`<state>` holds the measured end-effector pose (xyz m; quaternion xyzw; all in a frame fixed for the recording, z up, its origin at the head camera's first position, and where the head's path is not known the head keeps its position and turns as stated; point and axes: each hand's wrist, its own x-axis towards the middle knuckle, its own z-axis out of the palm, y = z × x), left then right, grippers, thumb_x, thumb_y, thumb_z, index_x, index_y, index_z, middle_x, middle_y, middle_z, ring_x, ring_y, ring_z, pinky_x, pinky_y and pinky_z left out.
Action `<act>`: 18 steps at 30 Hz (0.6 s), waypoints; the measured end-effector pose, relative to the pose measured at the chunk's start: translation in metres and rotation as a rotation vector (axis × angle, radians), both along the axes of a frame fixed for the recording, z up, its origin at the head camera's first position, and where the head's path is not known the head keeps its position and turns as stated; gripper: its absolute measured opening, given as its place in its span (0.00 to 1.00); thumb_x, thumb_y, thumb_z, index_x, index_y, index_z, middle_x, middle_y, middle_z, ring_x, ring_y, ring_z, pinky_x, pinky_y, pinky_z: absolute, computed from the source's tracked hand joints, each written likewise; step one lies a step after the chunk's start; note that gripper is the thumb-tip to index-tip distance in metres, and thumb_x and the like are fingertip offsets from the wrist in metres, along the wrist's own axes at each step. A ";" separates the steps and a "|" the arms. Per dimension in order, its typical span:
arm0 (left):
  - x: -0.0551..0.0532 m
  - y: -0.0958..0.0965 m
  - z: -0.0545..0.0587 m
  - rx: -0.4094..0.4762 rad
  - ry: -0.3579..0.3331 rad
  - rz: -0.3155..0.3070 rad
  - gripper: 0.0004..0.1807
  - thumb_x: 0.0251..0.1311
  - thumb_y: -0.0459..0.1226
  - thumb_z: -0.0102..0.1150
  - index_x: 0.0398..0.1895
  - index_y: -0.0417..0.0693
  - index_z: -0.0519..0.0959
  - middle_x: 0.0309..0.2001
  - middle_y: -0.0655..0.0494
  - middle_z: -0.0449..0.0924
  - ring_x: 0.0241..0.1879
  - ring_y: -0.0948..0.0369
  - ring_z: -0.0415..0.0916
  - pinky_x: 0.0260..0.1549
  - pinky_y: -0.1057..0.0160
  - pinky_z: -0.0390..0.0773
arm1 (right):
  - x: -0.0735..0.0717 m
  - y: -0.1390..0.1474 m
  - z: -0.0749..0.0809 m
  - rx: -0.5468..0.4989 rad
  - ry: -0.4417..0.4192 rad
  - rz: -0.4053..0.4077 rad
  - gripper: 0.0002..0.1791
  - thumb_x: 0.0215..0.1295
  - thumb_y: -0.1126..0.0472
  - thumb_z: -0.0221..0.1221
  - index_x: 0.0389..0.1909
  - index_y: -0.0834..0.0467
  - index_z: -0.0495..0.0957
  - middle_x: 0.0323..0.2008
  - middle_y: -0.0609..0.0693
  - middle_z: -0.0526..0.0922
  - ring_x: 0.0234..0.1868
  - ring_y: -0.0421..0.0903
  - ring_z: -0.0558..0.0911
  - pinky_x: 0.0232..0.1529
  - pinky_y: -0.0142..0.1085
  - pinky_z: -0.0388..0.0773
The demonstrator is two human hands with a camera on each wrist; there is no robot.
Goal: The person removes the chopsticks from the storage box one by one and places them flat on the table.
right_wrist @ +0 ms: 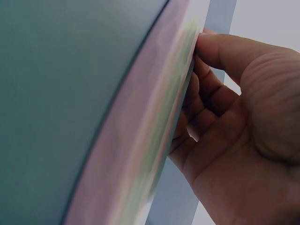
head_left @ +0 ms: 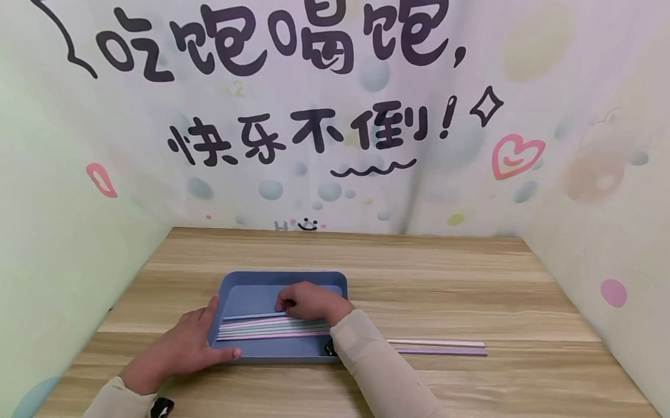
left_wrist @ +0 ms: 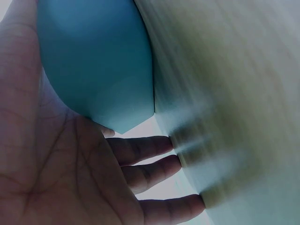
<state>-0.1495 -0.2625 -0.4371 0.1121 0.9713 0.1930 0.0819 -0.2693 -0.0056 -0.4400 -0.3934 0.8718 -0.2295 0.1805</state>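
Observation:
A blue rectangular tray (head_left: 267, 351) lies on the table with several pastel chopsticks (head_left: 262, 329) side by side in it. My left hand (head_left: 185, 344) rests against the tray's left end, its thumb along the front rim. In the left wrist view, the extended fingers (left_wrist: 161, 171) of that hand touch the tabletop beside the tray corner. Over the tray, my right hand (head_left: 311, 300) pinches a light blue chopstick (head_left: 251, 317) at the back of the bundle. In the right wrist view, its thumb (right_wrist: 225, 49) and curled fingers meet at the bundle's edge.
To the right of the tray, a pinkish-white chopstick (head_left: 447, 343) and a purple chopstick (head_left: 446, 352) lie on the wooden table (head_left: 421, 281). My right sleeve (head_left: 389, 373) covers their left parts. Printed fabric walls (head_left: 369, 198) stand behind and at both sides.

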 end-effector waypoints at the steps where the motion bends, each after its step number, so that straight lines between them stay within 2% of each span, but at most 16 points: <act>1: 0.000 0.000 0.000 0.001 0.001 0.000 0.67 0.51 0.66 0.64 0.74 0.25 0.43 0.64 0.19 0.59 0.62 0.30 0.61 0.55 0.35 0.67 | 0.000 0.000 0.000 0.005 0.004 0.002 0.10 0.67 0.69 0.60 0.37 0.50 0.82 0.27 0.41 0.74 0.32 0.37 0.73 0.36 0.28 0.70; 9: 0.000 0.000 0.001 -0.015 -0.005 0.010 0.68 0.51 0.67 0.64 0.74 0.25 0.43 0.63 0.19 0.59 0.62 0.29 0.60 0.55 0.34 0.67 | 0.001 -0.002 -0.002 0.018 0.039 0.012 0.08 0.66 0.68 0.61 0.37 0.50 0.82 0.26 0.42 0.73 0.31 0.37 0.73 0.36 0.28 0.69; 18: 0.000 0.001 0.002 -0.010 0.012 0.001 0.68 0.51 0.66 0.65 0.74 0.24 0.43 0.63 0.18 0.60 0.62 0.29 0.61 0.55 0.35 0.67 | 0.001 0.001 0.003 0.002 0.023 0.042 0.09 0.68 0.69 0.58 0.39 0.51 0.82 0.25 0.42 0.73 0.30 0.38 0.72 0.35 0.28 0.69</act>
